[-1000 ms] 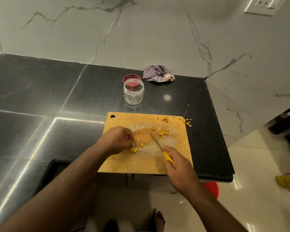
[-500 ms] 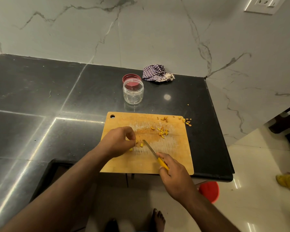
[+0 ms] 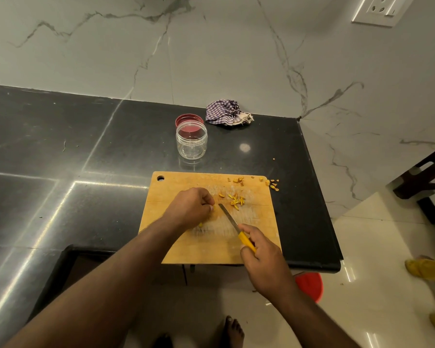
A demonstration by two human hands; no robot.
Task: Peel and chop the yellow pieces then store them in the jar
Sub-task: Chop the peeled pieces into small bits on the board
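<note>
Chopping step in hand, by my reading: on the dark surface (image 3: 86,151) the wooden cutting board (image 3: 166,222) carries the work, the clear jar (image 3: 192,141) stands uncapped and apparently empty at 12 o'clock from the board, and its red lid (image 3: 186,119) lies just behind it. Left hand (image 3: 189,208) has fingers curled down onto the board, seemingly pinching a yellow piece I cannot see clearly; right hand (image 3: 264,254) grips the yellow-handled knife (image 3: 232,223), blade tip just beside the left fingertips. Cut yellow pieces (image 3: 236,200) lie at 1 o'clock from the left hand, peel scraps (image 3: 273,184) at the board's 1 o'clock corner; next move likely calls for a short controlled cut, blade kept off the fingertips.

Marble wall (image 3: 236,59), blk counter (image 3: 60,136)
</note>
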